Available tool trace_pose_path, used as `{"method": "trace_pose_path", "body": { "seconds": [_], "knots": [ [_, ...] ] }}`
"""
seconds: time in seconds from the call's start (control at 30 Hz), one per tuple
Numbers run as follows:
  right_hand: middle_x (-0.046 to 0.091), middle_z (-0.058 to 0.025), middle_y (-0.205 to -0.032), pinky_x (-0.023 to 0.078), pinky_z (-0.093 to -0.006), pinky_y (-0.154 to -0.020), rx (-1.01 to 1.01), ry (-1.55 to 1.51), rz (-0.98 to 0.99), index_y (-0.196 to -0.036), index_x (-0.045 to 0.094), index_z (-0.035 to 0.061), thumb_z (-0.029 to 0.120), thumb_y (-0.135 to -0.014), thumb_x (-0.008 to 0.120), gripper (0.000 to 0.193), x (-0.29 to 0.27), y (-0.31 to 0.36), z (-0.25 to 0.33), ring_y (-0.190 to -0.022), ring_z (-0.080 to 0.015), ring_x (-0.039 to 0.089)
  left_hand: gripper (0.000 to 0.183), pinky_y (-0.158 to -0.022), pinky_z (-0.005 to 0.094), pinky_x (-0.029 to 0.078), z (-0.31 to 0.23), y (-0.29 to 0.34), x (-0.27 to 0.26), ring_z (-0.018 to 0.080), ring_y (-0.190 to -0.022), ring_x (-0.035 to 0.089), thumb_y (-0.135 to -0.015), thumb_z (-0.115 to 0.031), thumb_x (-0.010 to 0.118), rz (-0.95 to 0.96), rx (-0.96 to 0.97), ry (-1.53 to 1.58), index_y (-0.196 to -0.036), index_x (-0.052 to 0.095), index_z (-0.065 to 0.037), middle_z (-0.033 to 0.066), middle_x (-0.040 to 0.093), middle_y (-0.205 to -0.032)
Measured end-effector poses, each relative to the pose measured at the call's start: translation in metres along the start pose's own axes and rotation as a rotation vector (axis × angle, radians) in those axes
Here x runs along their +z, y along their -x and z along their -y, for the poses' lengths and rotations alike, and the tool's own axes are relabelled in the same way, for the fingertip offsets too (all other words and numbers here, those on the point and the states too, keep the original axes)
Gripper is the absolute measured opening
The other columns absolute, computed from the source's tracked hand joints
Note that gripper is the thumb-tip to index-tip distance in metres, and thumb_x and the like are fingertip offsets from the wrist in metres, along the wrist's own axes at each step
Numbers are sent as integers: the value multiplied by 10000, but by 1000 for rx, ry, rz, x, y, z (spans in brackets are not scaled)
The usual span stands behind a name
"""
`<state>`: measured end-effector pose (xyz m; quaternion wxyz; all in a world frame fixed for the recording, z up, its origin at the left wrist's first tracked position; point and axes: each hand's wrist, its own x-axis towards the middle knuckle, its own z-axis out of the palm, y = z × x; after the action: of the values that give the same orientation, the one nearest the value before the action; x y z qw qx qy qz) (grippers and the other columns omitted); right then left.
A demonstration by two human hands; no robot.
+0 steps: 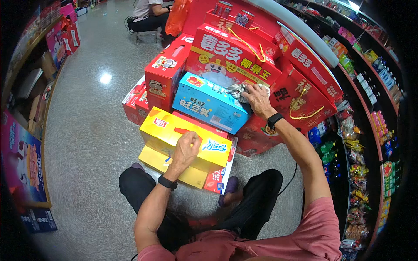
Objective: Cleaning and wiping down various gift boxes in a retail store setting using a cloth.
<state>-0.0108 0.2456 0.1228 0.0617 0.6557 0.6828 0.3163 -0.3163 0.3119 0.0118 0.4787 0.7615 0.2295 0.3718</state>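
Observation:
My left hand (186,150) rests on top of a yellow carton (163,130), its fingers curled in beside a red strip that looks like the carton's handle; the fingertips are hidden. To the right and farther off, my right hand (258,101) presses a crumpled grey-white cloth (237,89) with bent fingers. That cloth lies on the top right end of a blue carton (209,105), against the red carton behind. The blue carton sits just beyond the yellow one, on a red carton mostly covered by it.
Large red gift boxes (237,54) with yellow cord handles stand behind, with two cans (222,8) on top. Another red carton (164,71) stands at left. Shelves of packaged goods (359,169) line the right side. A seated person (150,17) is at the back.

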Motion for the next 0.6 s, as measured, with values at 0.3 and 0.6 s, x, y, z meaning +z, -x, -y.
{"method": "trace_pose_path", "body": {
  "seconds": [0.3, 0.6],
  "knots": [
    [515, -61, -1079, 385, -394, -822, -114, -146, -353, -1013, 564, 161, 189, -745, 576, 269, -43, -148, 49, -961, -242, 491, 86, -623, 372, 435, -1, 8, 8, 314, -679, 558, -791, -46, 507, 8, 91, -37, -785, 498, 39, 182, 537, -713],
    [521, -34, -1096, 378, -387, -793, -107, -43, -318, -1111, 531, 144, 154, -765, 555, 347, 14, -179, 73, -939, -230, 486, 68, -632, 393, 439, -12, 10, 7, 343, -692, 563, -786, -28, 494, 8, 113, -32, -805, 507, 36, 194, 551, -728]
  ]
}}
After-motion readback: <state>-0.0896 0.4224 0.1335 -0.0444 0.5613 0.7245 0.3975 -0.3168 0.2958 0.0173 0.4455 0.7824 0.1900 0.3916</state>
